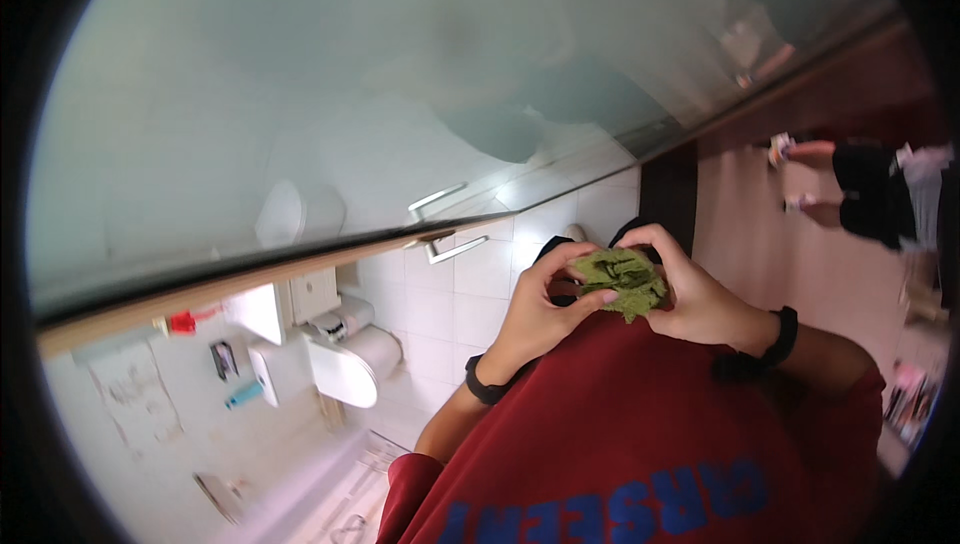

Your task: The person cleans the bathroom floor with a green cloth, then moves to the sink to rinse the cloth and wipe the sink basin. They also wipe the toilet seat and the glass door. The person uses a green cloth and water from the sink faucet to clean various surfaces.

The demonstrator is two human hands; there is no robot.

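Note:
My left hand (544, 293) and my right hand (690, 293) hold a crumpled green cloth (619, 281) between them, in front of my red shirt (645, 409). The cloth looks fuzzy and is bunched into folds. My left thumb lies across its near edge, while the right fingers curl round its other side. A black band (486, 380) circles my left wrist, and another dark band (784, 334) my right. Below the hands, white floor tiles (480, 308) and part of my feet show.
Close by stands a glossy glass door (300, 94) with a metal lever handle (457, 248). Left are a white toilet (352, 368) and a bathroom wall. A dark threshold (667, 191) borders the brownish floor (739, 244). Another person (870, 191) stands at the right.

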